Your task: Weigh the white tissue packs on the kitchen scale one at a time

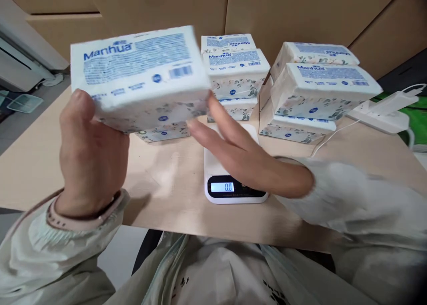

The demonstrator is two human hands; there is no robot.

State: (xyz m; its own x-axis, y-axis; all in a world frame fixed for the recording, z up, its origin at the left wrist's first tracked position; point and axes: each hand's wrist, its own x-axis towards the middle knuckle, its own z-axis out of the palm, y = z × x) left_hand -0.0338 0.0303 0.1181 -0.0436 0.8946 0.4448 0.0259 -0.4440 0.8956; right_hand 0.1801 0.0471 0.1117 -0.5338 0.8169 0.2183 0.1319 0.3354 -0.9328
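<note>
A white pack of tissues point(133, 80) with blue "Manhua" print and a leafy pattern on its side is held up, slightly tilted, above the left of the table. My left hand point(95, 158) grips its left end, thumb on the near left corner and fingers hidden beneath. My right hand point(247, 158) is at its right end, the thumb by the lower corner and the fingers at the end face. Below my right hand lies a white digital scale point(211, 164), partly covered by the hand, its display reading 0.0. Another tissue pack point(167, 134) shows in part behind the held one.
Stacked tissue packs stand at the middle back point(235, 80) and at the right point(320, 91) of the wooden table point(160, 180). A white power strip point(387, 118) with a cable lies at the right edge. Large cardboard boxes point(160, 6) line the back.
</note>
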